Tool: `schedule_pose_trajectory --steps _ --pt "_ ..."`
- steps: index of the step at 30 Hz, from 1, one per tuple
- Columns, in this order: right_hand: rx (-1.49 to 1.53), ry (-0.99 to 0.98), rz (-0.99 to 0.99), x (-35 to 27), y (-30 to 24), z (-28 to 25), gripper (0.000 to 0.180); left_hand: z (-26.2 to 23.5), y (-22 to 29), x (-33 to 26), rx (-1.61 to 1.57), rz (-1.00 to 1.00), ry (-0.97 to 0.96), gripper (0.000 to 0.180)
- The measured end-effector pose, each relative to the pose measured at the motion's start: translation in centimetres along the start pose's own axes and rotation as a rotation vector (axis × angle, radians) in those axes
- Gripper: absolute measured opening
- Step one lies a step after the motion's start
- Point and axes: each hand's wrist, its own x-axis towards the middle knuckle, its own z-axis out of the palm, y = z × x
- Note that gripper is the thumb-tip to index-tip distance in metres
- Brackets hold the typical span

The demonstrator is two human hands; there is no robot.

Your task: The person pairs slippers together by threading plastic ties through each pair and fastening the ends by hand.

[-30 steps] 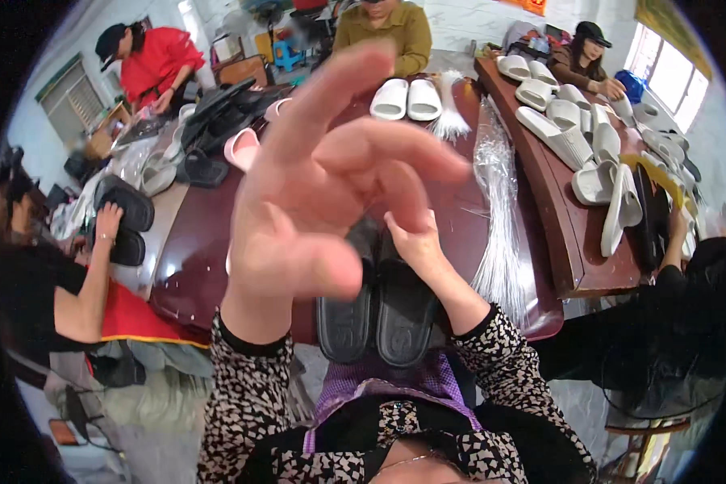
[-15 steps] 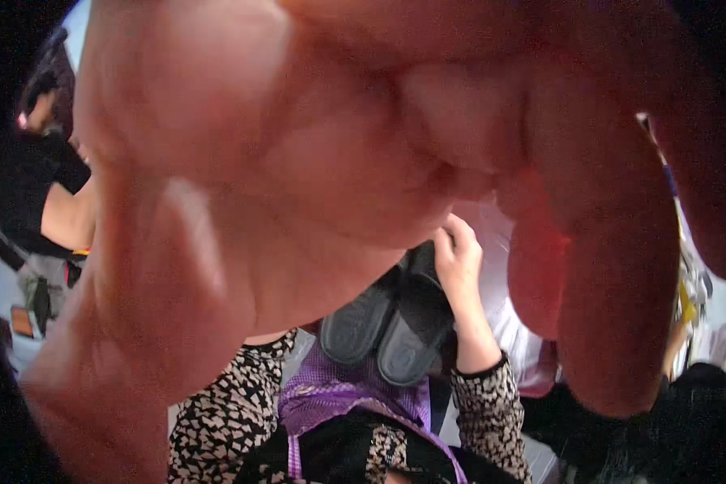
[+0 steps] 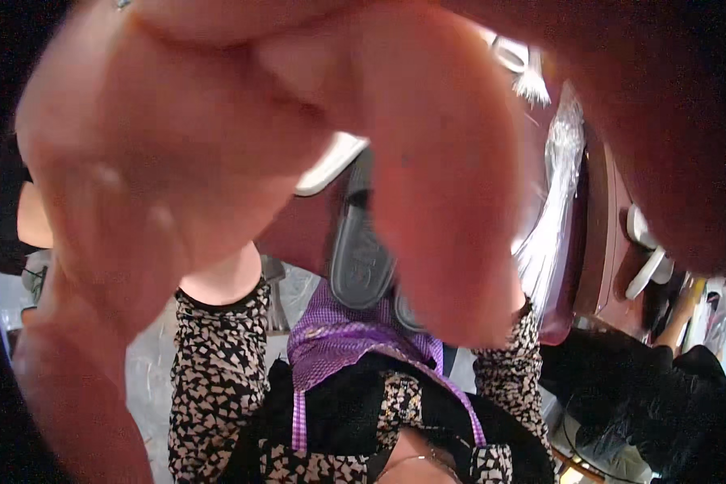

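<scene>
L hand [image 3: 218,145] is open, fingers spread, v. close up, looming over & around blk slipper [image 3: 361,262]. R hand's hidden, can't tell its grip. Blk slipper overlaps near edge of dk red table [image 3: 294,234]; 2nd slipper [image 3: 409,313], mostly covered, just R of it. White slipper [image 3: 331,171] beyond it, purple apron [image 3: 363,347] below, shiny strands [image 3: 555,206] to its R.
</scene>
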Motion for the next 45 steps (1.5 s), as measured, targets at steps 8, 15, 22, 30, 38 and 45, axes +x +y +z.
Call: schedule_pose_trajectory --steps 8,15,22,30,38,45 --pt "0.018 0.034 0.005 -0.2 -0.1 -1.2 0.018 -6.8 -3.0 -5.7 0.232 -0.352 0.400 0.045" --pt "-0.006 -0.353 -0.120 -3.2 -7.3 -4.7 0.023 -13.7 -12.0 -15.2 1.251 -1.047 0.388 0.043" --pt "-0.539 -0.629 -0.314 -5.9 -6.0 -2.8 0.025 -13.7 -18.6 -15.4 1.507 -0.956 0.184 0.040" --pt "-0.689 -0.456 -0.288 -5.2 -2.4 -3.7 0.025 -12.8 -19.9 -16.7 1.410 -1.008 0.265 0.035" --pt "-1.094 -0.265 -0.346 -1.3 0.4 -9.4 0.015 -15.2 -21.6 -19.8 1.441 -0.985 0.305 0.035" --pt "-1.538 -0.011 0.011 6.6 5.2 -23.8 0.016 -17.5 -23.2 -21.4 1.455 -0.924 0.282 0.034"
